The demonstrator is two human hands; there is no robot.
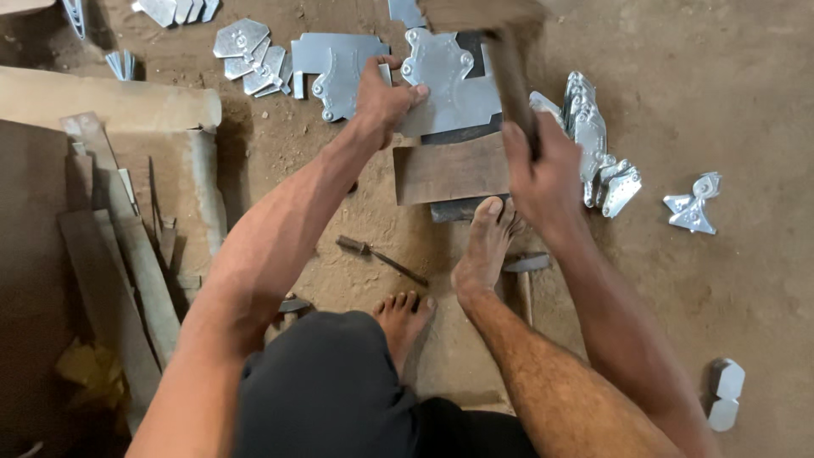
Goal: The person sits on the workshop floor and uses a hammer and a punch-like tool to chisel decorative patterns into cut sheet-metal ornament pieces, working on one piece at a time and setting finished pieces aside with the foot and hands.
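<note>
My left hand (383, 95) grips the left edge of a shiny cut metal plate (449, 89) that lies on a flat steel block (449, 170) on the dirt floor. My right hand (543, 170) is closed round the wooden handle of a hammer (509, 80), whose dark head is raised and blurred above the plate. My right foot (485, 246) rests against the near edge of the block. My left foot (404, 322) is tucked beside my knee.
Stacks of similar metal plates lie behind (335, 64), at the top left (248, 53) and right of the block (593, 140). A loose pair (694, 203) lies further right. A chisel (381, 259) and a second hammer (524, 276) lie near my feet. Wooden boards (119, 263) are piled on the left.
</note>
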